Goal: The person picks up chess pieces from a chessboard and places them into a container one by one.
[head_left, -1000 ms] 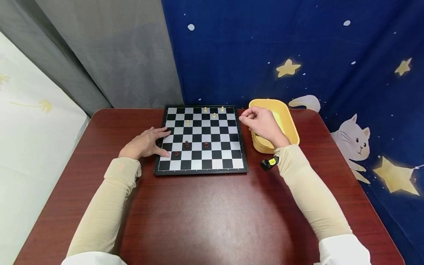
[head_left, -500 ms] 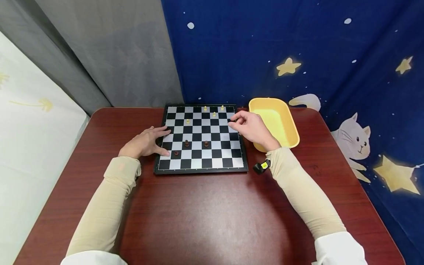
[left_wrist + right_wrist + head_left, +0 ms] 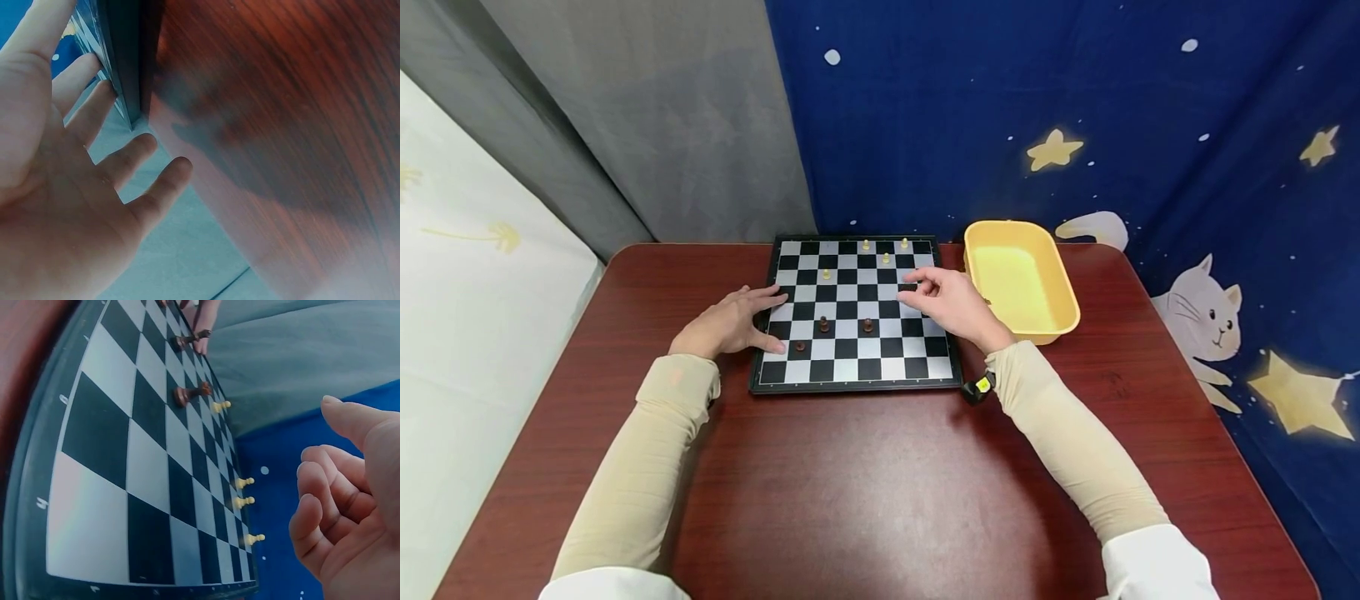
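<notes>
The left hand (image 3: 730, 323) rests at the 9 o'clock side of the board (image 3: 846, 371), relaxed and spread, its thumb and foremost fingertips reaching over the rim to the outer squares; it grasps nothing. The right hand (image 3: 951, 302) hangs over the board's 3 o'clock side, thumb apart from the loosely bent fingers, with nothing seen in its grasp.

The board lies flat on the table (image 3: 850, 483), toward the table's 12 o'clock edge. On it stand 4 yellow pawns (image 3: 886, 258): 2 by the 12 o'clock edge, 1 just nearer between those 2, and 1 toward 11 o'clock. There are 3 brown pieces (image 3: 868, 325): 1 near the middle, and 2 toward 8 o'clock, the outer of these near the left thumb. The right wrist view shows 2 of the brown pieces upright.

A yellow box (image 3: 1015, 275) sits at 3 o'clock from the board, just beyond the right hand. A black device (image 3: 977, 389) shows at the right wrist, by the board's 4 o'clock corner. Past the table, a grey curtain (image 3: 685, 108) hangs toward 11 o'clock, and a blue curtain (image 3: 925, 125) with stars and a cat runs from 12 to 3 o'clock. A white cloth (image 3: 467, 333) is at 9 o'clock.
</notes>
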Available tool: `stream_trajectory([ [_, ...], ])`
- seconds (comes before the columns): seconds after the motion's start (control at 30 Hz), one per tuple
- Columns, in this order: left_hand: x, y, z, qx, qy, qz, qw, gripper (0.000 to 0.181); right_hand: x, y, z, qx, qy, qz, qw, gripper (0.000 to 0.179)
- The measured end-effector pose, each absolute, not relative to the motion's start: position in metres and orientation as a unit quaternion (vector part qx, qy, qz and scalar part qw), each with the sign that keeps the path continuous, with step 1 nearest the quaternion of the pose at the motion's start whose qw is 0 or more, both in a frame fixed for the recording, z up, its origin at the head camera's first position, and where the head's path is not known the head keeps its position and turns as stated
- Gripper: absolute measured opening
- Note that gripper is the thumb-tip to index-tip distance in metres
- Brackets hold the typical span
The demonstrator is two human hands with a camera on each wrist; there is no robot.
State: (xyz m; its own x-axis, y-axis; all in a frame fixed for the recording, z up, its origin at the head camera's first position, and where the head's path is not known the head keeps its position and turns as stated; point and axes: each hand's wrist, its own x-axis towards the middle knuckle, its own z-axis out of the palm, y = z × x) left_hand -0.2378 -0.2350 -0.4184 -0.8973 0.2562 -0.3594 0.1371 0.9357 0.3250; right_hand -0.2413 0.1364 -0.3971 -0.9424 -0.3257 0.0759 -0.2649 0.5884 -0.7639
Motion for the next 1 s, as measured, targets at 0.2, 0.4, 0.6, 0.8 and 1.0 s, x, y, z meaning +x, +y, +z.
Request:
stream_trajectory([
  [0.2,-0.238,-0.235,-0.416,0.102,0.963,0.147,0.202,0.103,-0.239,0.13,-0.402,-0.188,0.89,-0.413,0.05,0.043],
  [0.4,-0.238,-0.235,-0.416,0.099,0.963,0.147,0.204,0.103,-0.238,0.123,-0.407,-0.209,0.888,-0.406,0.055,0.047],
  [0.6,-0.238,-0.235,-0.418,0.105,0.962,0.152,0.203,0.103,-0.24,0.115,-0.413,-0.216,0.895,-0.385,0.066,0.046],
  [0.8,-0.239,-0.237,-0.419,0.107,0.962,0.151,0.199,0.104,-0.241,0.106,-0.419,-0.232,0.892,-0.38,0.081,0.046],
  [1.0,-0.239,-0.236,-0.42,0.109,0.962,0.156,0.199,0.103,-0.243,0.1,-0.426,-0.232,0.894,-0.371,0.092,0.039],
])
